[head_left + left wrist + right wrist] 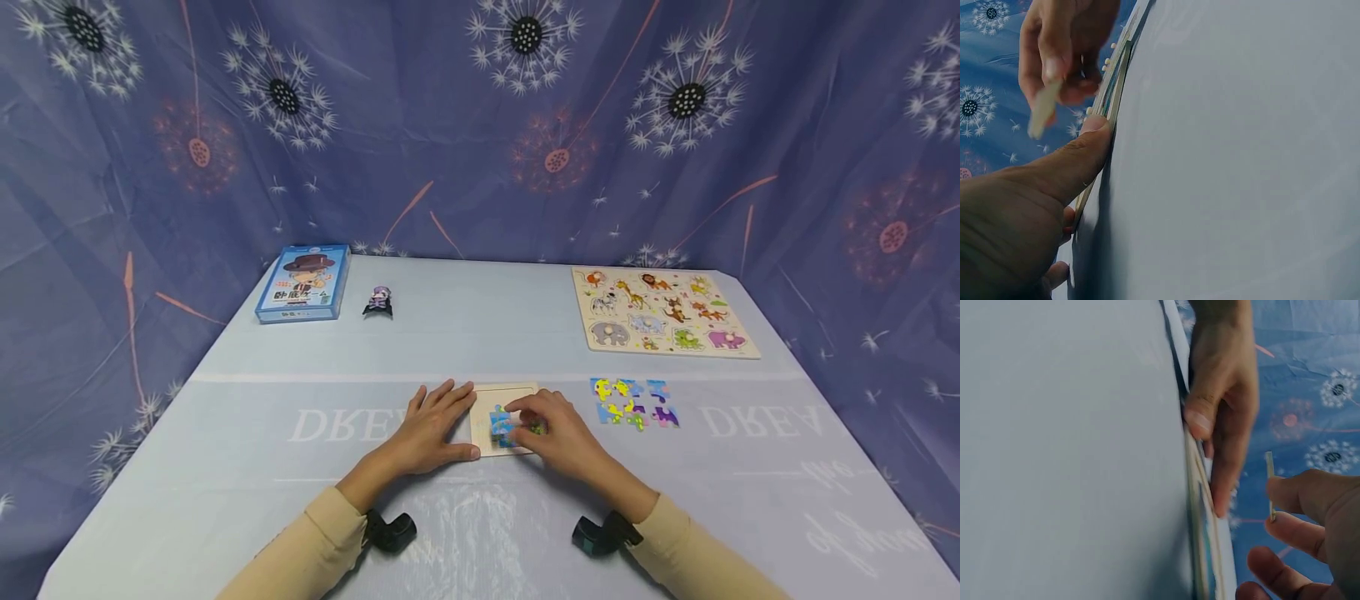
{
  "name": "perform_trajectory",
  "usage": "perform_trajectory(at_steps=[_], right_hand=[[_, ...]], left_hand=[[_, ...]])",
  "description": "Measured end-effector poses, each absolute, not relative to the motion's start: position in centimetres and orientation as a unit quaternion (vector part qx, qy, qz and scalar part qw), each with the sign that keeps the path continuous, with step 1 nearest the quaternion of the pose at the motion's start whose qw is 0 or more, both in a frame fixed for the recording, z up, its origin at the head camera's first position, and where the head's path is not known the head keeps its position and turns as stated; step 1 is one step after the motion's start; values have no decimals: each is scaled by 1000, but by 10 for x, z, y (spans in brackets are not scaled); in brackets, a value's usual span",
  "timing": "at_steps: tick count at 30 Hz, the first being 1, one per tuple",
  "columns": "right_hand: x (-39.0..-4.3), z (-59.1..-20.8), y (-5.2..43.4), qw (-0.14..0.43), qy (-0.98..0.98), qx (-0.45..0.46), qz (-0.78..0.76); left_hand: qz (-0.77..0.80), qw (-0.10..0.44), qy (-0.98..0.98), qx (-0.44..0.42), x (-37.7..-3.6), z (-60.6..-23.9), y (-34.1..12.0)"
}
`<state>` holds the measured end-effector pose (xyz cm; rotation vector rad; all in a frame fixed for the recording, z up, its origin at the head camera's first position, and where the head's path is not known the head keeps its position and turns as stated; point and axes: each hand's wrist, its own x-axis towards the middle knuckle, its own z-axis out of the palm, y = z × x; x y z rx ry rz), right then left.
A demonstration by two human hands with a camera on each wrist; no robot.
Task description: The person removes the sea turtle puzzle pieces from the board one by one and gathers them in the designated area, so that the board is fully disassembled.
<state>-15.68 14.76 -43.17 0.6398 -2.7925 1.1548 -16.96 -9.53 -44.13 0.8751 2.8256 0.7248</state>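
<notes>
Both hands are working at the puzzle tray. My left hand is lying flat, fingers straight, steadying it. My right hand is pinching a puzzle piece.

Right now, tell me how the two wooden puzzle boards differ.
The small puzzle tray lies near, between both hands, mostly unfilled, only a few pieces in. The animal peg puzzle lies far right, untouched, larger, its animals all seated. The left hand steadies the tray; the right hand pinches a piece. Both lie flat.
</notes>
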Motion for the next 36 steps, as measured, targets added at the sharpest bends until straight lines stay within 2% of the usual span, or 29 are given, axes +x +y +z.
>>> perform_trajectory(at_steps=[7,17,36], right_hand=[[-145,-429,198,88,-918,181,342],[-126,-440,261,85,-956,121,253],[-123,-444,282,82,-965,113,222]], left_hand=[[236,46,928,286,-169,-440,-95],[234,44,929,284,-170,-442,-96],[238,39,927,286,-169,-442,-94]])
